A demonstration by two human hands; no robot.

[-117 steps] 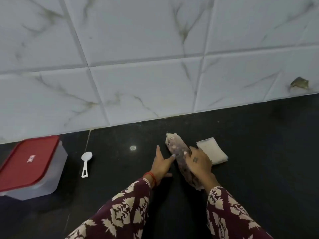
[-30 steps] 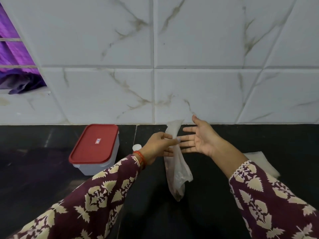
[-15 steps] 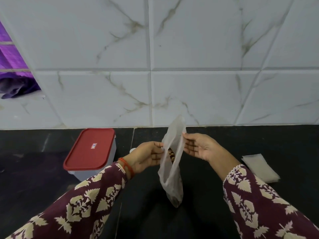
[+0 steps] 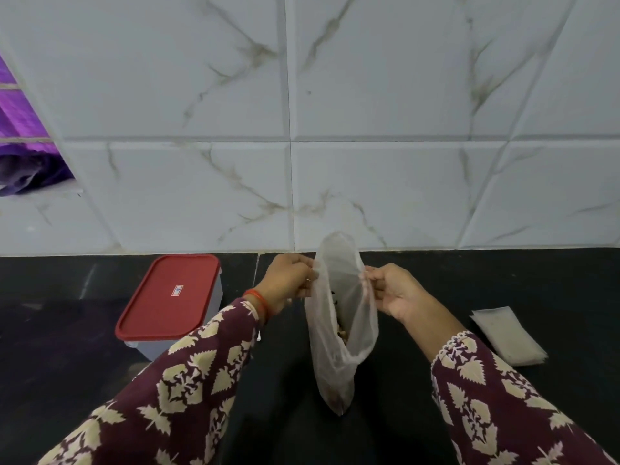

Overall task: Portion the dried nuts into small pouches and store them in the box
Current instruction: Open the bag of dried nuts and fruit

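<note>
At centre frame we see the left hand [image 4: 288,280] and right hand [image 4: 391,290] each pinching an opposite rim of the clear bag [image 4: 339,330], mouth spread between them, nuts [image 4: 342,330] hanging below both grips above the dark counter [image 4: 503,280].

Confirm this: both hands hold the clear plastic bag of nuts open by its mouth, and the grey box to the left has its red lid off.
One detail is wrong. The head view shows the left hand and right hand pinching the clear plastic bag of nuts open by its mouth, but the grey box has its red lid on, not off.
</note>
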